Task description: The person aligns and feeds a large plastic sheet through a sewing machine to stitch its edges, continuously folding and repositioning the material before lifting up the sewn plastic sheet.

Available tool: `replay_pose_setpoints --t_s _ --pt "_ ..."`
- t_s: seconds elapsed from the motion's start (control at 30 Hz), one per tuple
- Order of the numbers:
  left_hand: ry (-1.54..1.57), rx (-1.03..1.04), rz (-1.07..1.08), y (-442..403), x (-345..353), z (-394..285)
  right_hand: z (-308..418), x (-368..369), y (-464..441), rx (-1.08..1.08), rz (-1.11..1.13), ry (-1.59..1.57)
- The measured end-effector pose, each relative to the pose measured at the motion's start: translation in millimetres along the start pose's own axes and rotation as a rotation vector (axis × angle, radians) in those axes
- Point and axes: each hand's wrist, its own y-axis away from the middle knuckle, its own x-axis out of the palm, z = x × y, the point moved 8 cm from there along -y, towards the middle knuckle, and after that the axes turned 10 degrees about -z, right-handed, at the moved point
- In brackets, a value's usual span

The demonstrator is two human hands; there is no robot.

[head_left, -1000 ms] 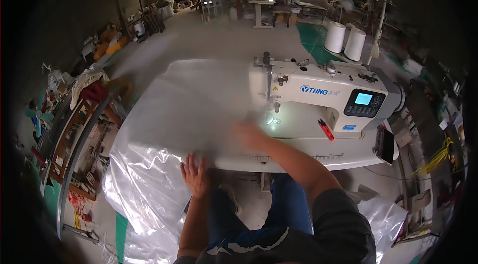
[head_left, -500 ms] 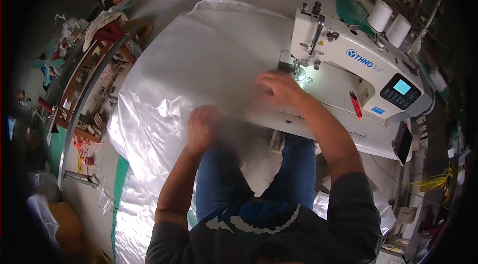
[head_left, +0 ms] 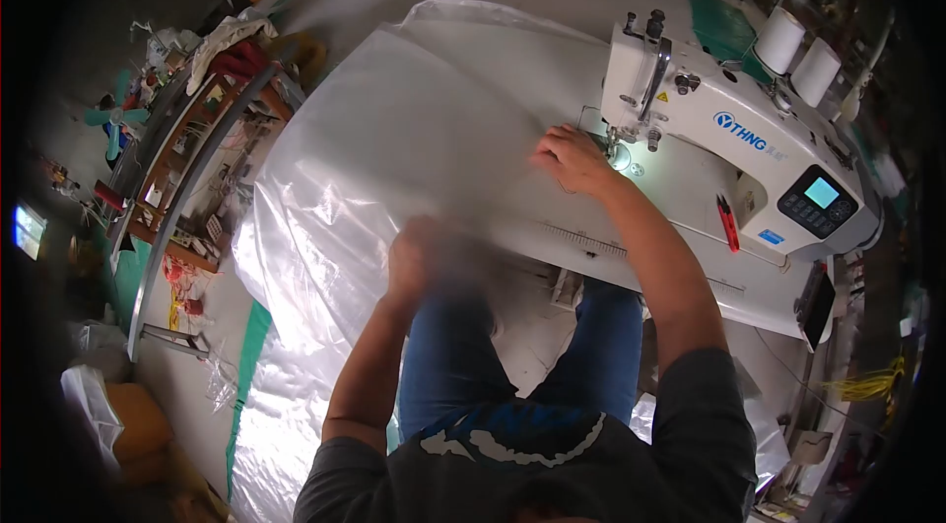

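Observation:
A large translucent white plastic sheet spreads over the sewing table and hangs down on the left in shiny folds. My right hand rests on it just left of the needle area, fingers curled and pressed onto the sheet. Close by on the right stands a white sewing machine, its lamp lighting the needle plate. My left hand is at the sheet's near edge above my left thigh; motion blur smears its fingers, so its grip is unclear.
Red-handled snips lie on the sewing table below the machine arm. Two white thread cones stand behind the machine. A cluttered wooden rack with a curved metal rail is at the left. A dark tablet-like device sits at the table's right corner.
The whole view has shifted, with the machine and table appearing further right and slightly lower. Both hands stay near the sheet; my right hand is now sharper and a little nearer the needle area.

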Motion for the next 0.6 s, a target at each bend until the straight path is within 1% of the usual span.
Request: replay_pose_setpoints --t_s 0.03,0.1,0.23,0.3,0.33,0.4,0.43,0.5,0.53,0.6 --pt "-0.01 0.001 0.008 0 1 1 -1 3 -1 0.003 -0.004 -0.012" --pt "-0.029 0.082 -0.016 1 -1 -7 -3 3 0 0.047 -0.041 0.058" --pt "-0.011 0.142 -0.005 -5 1 -18 1 -3 2 0.083 -0.027 0.068" --pt "0.037 0.185 -0.04 -5 0 -23 -2 -4 2 0.162 0.016 0.058" --pt "0.04 0.182 -0.037 -5 0 -24 -1 -3 2 0.166 0.02 0.058" --pt "0.021 0.193 -0.043 -6 0 -26 2 -9 2 0.161 -0.093 0.008" --pt "0.02 0.192 -0.042 -3 4 -24 1 -8 3 0.161 -0.092 0.007" --pt "-0.092 0.18 -0.06 0 12 -18 8 -9 3 0.05 -0.106 0.008" --pt "-0.094 0.184 -0.06 2 13 -16 8 -10 4 0.051 -0.11 0.007" --pt "-0.099 0.222 -0.137 -4 5 -24 11 -12 5 0.016 -0.071 0.063"
